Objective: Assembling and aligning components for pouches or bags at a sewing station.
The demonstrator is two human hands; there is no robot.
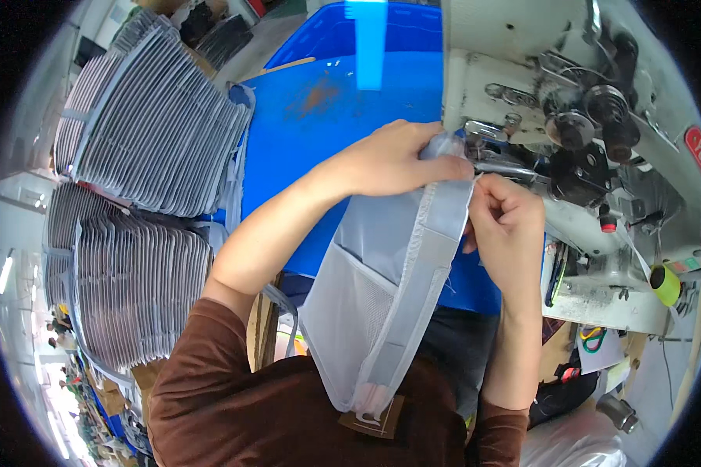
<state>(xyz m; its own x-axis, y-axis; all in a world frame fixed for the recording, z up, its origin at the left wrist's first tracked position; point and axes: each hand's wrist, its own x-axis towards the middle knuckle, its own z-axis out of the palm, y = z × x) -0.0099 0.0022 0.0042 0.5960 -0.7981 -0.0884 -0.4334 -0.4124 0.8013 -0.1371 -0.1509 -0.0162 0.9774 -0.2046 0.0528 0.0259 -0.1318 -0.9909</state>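
Note:
A light grey fabric panel (pixel 382 233) with a mesh pocket and a stitched border strip hangs slanting from the sewing machine down to my chest. My left hand (pixel 393 159) grips its far end, thumb on top and fingers over the edge, close to the metal parts of the sewing machine (pixel 491 93). On the panel's right edge, my right hand (pixel 510 222) pinches the border near the same corner, its fingers curled. The fingertips of both hands are partly hidden by the fabric.
Tall stacks of grey panels (pixel 163 117) stand at the left, with another stack (pixel 140 292) nearer me. A blue work surface (pixel 311 124) lies under my arms, a blue bin (pixel 311 35) behind it. Scissors (pixel 592 338) and a yellow-green roll (pixel 665 285) are at the right.

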